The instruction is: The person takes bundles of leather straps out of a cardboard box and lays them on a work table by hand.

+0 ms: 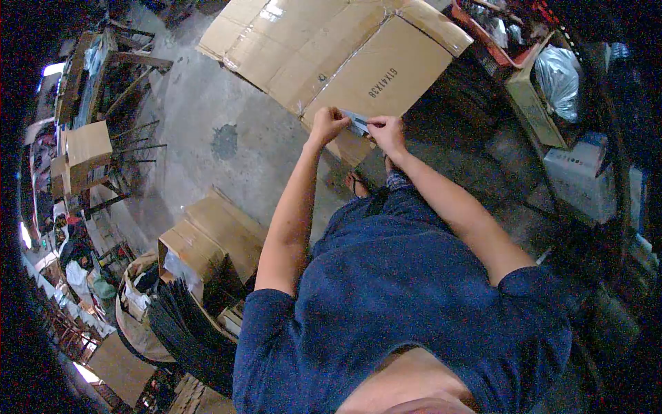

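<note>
My left hand point(329, 126) is closed, thumb and fingers pinching one end of a small pale plastic packet point(356, 121) with a dark part in it. On the other end, my right hand point(387, 134) is closed in a pinch too, so the packet is stretched between both hands. What exactly the packet contains is too small to make out. Just beyond my hands lies a large cardboard sheet or flattened carton point(352, 58), printed "61X41X38" and with shiny tape strips. Below the packet hangs a brown cardboard flap point(350, 148).
An open cardboard box point(200, 238) and a bundle of black strips point(189, 324) stand at lower left. A small carton point(88, 148) sits by wooden frames point(131, 58). On the right are a red crate point(483, 41), a silvery bag point(557, 81) and a white box point(579, 176).
</note>
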`<state>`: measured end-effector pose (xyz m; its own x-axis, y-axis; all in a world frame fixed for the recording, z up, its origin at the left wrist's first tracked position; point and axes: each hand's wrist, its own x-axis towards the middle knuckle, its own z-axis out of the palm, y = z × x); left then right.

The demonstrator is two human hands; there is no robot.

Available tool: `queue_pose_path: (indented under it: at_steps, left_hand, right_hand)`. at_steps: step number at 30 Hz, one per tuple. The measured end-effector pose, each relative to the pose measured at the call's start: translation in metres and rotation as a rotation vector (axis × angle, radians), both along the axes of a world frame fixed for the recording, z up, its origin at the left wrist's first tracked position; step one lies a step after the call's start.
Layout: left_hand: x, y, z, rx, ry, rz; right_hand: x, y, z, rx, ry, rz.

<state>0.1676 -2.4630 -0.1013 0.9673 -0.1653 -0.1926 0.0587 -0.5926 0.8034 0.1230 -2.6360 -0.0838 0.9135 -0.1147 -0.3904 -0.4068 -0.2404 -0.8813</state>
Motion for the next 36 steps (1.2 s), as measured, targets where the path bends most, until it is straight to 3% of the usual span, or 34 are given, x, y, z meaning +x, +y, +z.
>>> queue_pose_path:
  at_steps: [14,20,22,25,36]
  left_hand:
    - [-0.004,-0.004,0.013,0.077,0.054,-0.026]
    - [-0.011,-0.007,0.006,-0.057,-0.007,0.053]
    - [-0.013,-0.008,0.011,-0.029,-0.105,0.222]
    - [-0.011,-0.003,0.013,0.108,-0.104,0.248]
    - [-0.005,-0.010,0.027,0.186,0.012,0.170]
  right_hand:
    - [0.018,0.006,-0.021,-0.114,-0.147,0.077]
    - [0.020,0.009,-0.011,-0.087,-0.101,0.102]
    - [0.021,0.010,-0.017,-0.095,-0.117,0.098]
    - [0.021,0.011,-0.023,-0.110,-0.145,0.102]
    - [0.021,0.008,-0.027,-0.138,-0.153,0.112]
